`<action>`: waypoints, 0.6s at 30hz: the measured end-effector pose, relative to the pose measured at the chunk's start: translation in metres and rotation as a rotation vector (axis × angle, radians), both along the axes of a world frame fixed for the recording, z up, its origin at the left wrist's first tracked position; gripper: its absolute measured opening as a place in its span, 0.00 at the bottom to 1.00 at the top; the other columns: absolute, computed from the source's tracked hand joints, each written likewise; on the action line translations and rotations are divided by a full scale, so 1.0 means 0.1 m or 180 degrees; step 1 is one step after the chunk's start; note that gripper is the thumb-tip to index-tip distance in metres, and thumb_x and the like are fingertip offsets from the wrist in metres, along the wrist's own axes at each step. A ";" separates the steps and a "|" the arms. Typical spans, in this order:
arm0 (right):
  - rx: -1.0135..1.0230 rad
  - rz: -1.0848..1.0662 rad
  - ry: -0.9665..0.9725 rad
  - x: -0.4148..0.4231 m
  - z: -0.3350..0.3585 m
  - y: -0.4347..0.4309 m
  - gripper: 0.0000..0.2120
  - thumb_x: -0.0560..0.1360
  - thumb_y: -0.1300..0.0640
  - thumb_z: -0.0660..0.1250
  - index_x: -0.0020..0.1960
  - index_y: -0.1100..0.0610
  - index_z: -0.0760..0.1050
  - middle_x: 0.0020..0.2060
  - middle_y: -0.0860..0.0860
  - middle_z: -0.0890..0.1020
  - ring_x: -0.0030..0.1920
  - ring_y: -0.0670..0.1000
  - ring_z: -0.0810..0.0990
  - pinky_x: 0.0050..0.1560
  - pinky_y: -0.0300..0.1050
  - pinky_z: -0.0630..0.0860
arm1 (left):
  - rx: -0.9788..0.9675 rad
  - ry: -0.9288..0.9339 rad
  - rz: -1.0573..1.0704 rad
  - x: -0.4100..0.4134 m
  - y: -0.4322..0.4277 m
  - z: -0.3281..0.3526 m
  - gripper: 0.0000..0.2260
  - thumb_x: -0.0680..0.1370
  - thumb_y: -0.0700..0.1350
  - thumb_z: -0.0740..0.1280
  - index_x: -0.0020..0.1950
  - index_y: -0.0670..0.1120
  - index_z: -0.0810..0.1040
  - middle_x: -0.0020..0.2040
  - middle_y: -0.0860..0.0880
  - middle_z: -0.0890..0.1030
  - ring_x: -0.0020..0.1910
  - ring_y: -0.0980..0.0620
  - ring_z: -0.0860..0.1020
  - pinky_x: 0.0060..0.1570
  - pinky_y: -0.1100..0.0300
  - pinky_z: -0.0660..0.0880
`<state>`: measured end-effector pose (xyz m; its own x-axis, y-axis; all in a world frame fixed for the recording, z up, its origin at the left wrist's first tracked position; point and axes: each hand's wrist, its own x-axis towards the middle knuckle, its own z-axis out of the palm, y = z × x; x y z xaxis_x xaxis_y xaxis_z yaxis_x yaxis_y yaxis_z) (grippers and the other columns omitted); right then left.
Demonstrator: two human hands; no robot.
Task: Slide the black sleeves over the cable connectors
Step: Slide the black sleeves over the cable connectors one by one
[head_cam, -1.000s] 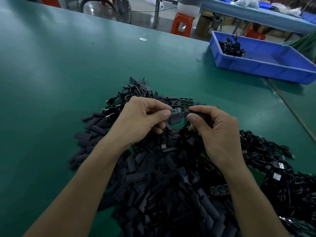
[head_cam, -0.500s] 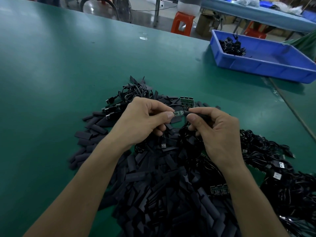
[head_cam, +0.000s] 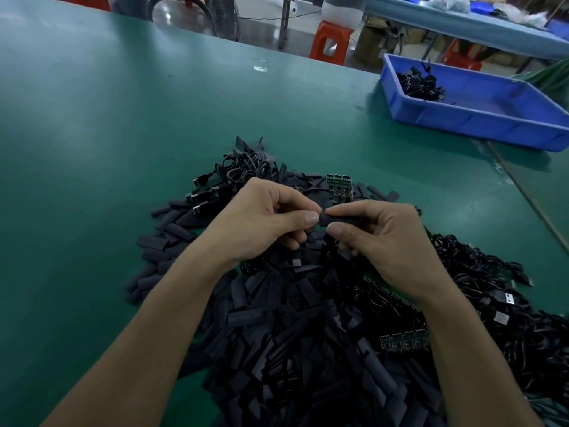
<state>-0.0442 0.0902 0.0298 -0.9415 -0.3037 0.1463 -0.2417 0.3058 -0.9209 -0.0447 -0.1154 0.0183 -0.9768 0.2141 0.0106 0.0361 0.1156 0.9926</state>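
At frame centre our right hand (head_cam: 388,241) grips a black sleeve (head_cam: 337,218) and our left hand (head_cam: 264,220) pinches its left end. Below lie loose sleeves (head_cam: 292,349) in a heap; a blue bin (head_cam: 480,120) sits upper right.

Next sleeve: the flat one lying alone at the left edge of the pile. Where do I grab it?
Pinch the lone sleeve across its narrow width near its left end, coming in with the left hand over the bare mat on the left. It lies flat with its right end against other sleeves, so the left end is likely the freest.
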 end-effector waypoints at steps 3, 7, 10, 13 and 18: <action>-0.0031 0.0043 0.0056 0.01 0.01 0.00 0.11 0.67 0.48 0.74 0.50 0.47 0.84 0.36 0.52 0.86 0.34 0.46 0.82 0.37 0.38 0.79 | 0.0091 -0.0003 0.0014 0.01 0.00 0.00 0.02 0.75 0.38 0.74 0.46 0.43 0.83 0.34 0.46 0.84 0.33 0.52 0.83 0.33 0.64 0.79; -0.0058 0.0079 0.0120 0.02 -0.01 0.00 0.10 0.69 0.49 0.73 0.50 0.47 0.83 0.35 0.48 0.85 0.34 0.45 0.83 0.37 0.36 0.78 | 0.0088 0.0093 0.0079 0.01 -0.01 0.00 0.04 0.74 0.39 0.76 0.45 0.42 0.81 0.33 0.45 0.84 0.33 0.50 0.84 0.34 0.62 0.80; -0.0126 -0.0030 0.0159 0.03 -0.03 -0.01 0.10 0.69 0.49 0.72 0.50 0.47 0.83 0.33 0.48 0.85 0.33 0.45 0.83 0.36 0.36 0.78 | 0.0016 0.0199 0.0123 0.01 0.02 0.00 0.05 0.74 0.39 0.76 0.44 0.43 0.81 0.34 0.45 0.85 0.34 0.49 0.84 0.35 0.62 0.80; -0.0204 -0.0206 0.0289 0.04 -0.06 -0.02 0.10 0.69 0.49 0.73 0.50 0.48 0.83 0.32 0.46 0.84 0.32 0.45 0.82 0.35 0.36 0.78 | 0.0038 0.0177 0.0097 0.01 0.02 -0.01 0.04 0.75 0.38 0.75 0.45 0.43 0.81 0.35 0.45 0.85 0.35 0.50 0.84 0.36 0.63 0.80; -0.0300 -0.0296 0.0382 0.06 -0.11 -0.05 0.07 0.71 0.52 0.72 0.49 0.49 0.82 0.33 0.47 0.85 0.31 0.44 0.82 0.36 0.35 0.77 | 0.0076 0.0103 0.0121 0.01 0.01 0.00 0.05 0.75 0.35 0.75 0.46 0.42 0.81 0.35 0.44 0.85 0.35 0.50 0.84 0.36 0.63 0.80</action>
